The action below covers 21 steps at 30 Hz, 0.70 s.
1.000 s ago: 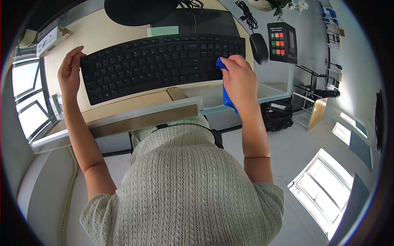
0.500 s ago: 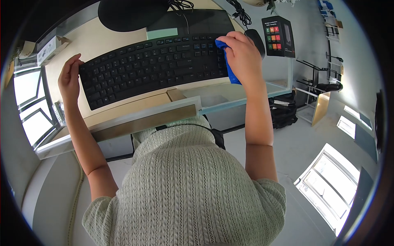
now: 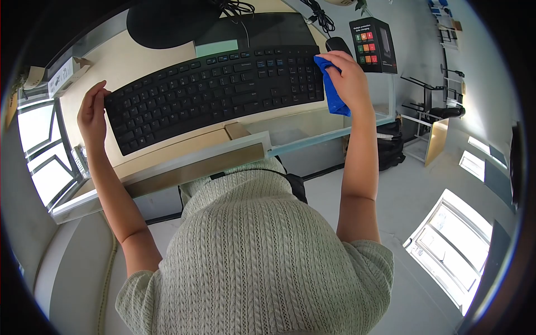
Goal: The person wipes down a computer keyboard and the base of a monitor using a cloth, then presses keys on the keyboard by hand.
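A black keyboard (image 3: 218, 92) lies across the desk in front of me. My left hand (image 3: 92, 117) is at its left end, fingers and thumb closed on that edge. In my right hand (image 3: 350, 78) is a bunched blue cloth (image 3: 335, 92), hanging down beside the keyboard's right end next to the number keys. Just behind the right hand's fingers sits a black mouse (image 3: 337, 46), partly covered by them.
Behind the keyboard are a black round base (image 3: 167, 25), a pale green strip (image 3: 216, 48) and coiled cables (image 3: 319, 17). A black box with coloured icons (image 3: 373, 47) stands at the right, a white box (image 3: 67, 75) at the left. The desk's glass edge (image 3: 312, 144) runs nearest me.
My right hand has moved right with the blue cloth, from over the number keys to just past the keyboard's right end. My left hand stays on the left edge.
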Tool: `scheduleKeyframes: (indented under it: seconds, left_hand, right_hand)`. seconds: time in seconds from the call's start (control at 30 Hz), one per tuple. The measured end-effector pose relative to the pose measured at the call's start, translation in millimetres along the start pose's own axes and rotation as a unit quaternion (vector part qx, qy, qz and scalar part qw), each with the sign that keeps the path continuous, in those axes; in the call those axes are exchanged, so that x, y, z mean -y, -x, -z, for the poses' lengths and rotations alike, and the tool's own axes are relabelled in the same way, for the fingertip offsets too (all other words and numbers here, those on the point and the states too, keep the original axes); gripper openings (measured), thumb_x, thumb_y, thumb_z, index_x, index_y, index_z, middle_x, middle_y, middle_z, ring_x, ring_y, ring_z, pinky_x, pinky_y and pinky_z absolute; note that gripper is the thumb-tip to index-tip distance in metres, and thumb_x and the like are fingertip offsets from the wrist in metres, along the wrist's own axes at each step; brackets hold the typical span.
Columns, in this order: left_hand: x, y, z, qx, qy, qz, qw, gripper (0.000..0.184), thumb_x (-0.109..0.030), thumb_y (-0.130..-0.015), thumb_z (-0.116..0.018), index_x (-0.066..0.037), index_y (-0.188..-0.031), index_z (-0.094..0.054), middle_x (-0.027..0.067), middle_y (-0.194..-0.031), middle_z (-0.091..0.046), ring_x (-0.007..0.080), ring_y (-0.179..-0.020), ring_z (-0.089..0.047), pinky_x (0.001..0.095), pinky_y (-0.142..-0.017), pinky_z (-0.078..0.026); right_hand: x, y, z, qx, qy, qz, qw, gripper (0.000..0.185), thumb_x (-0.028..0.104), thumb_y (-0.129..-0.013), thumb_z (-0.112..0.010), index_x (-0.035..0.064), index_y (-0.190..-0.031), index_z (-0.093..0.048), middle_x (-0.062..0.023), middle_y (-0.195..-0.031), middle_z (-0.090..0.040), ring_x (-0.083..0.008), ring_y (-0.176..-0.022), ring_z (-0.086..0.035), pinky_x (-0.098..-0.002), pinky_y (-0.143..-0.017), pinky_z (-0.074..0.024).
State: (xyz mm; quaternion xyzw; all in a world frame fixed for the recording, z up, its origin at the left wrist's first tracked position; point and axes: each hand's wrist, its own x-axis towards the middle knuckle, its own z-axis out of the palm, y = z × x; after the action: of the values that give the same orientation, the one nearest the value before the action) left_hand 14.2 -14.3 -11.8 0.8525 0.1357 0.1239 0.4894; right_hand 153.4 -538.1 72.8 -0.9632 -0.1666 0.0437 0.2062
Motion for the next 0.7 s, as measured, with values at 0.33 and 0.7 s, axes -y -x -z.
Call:
scheduleKeyframes:
  seconds: [0.33,0.7]
  left_hand:
    - [-1,1,-1,-0.007,-0.011,-0.004,1.0,0.023,-0.007,-0.102,-0.054,-0.005,-0.119,-0.069,0.0034,-0.093,-0.07,0.0069,-0.083,-0.06,0.0218,-0.076,-0.048]
    - [5,0,0,-0.012,-0.011,-0.002,1.0,0.023,-0.009,-0.102,-0.054,-0.006,-0.12,-0.069,0.0025,-0.092,-0.069,0.007,-0.082,-0.06,0.0217,-0.074,-0.048]
  right_hand:
    - [16,56,0,0.003,-0.026,-0.094,0.995,0.029,0.004,-0.086,-0.061,0.0086,-0.113,-0.07,-0.0069,-0.113,-0.067,-0.0269,-0.101,-0.065,-0.0332,-0.087,-0.0506]
    - [28,73,13,0.094,-0.028,-0.148,0.984,0.025,0.009,-0.085,-0.063,0.0089,-0.109,-0.07,-0.0066,-0.11,-0.068,-0.0285,-0.096,-0.066,-0.0352,-0.082,-0.0525]
